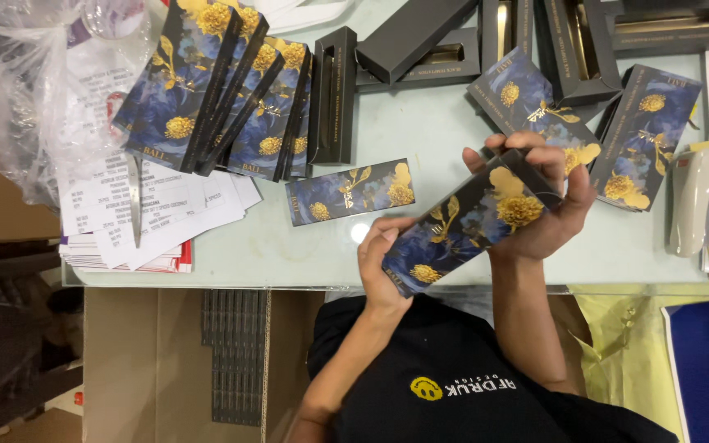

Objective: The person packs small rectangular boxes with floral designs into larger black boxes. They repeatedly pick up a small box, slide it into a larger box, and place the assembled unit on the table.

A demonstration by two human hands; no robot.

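Hands at the near edge of a pale worktable [453, 131], seen from a head-worn camera. We held one long, flat box [469, 220], dark blue with gold flowers, between both hands just above the table's front edge. Its long axis ran diagonally, from the lower end near our body up and away toward the right. Our left hand [381, 261] closed on the lower end, thumb and fingertips pinching the short edge. Our right hand [547, 209] wrapped the upper end from behind, fingers curled over the far edge and thumb on the near side; both grips were closed firmly on the box and held nothing else. The box therefore lay between the two hands, each equally close to its own end.

We noted a second box of the same print [350, 191] lying flat on the table just beyond the left hand, its long axis nearly level and apart from the held one. A leaning row of matching boxes [223, 90] stood farther left, and two more [584, 123] lay beyond the right hand. Open black inner trays [334, 94] sat along the far side. A grey stapler [703, 205] lay at the right edge, a stack of printed sheets [157, 213] at the left, beside a crumpled clear plastic bag [26, 74].
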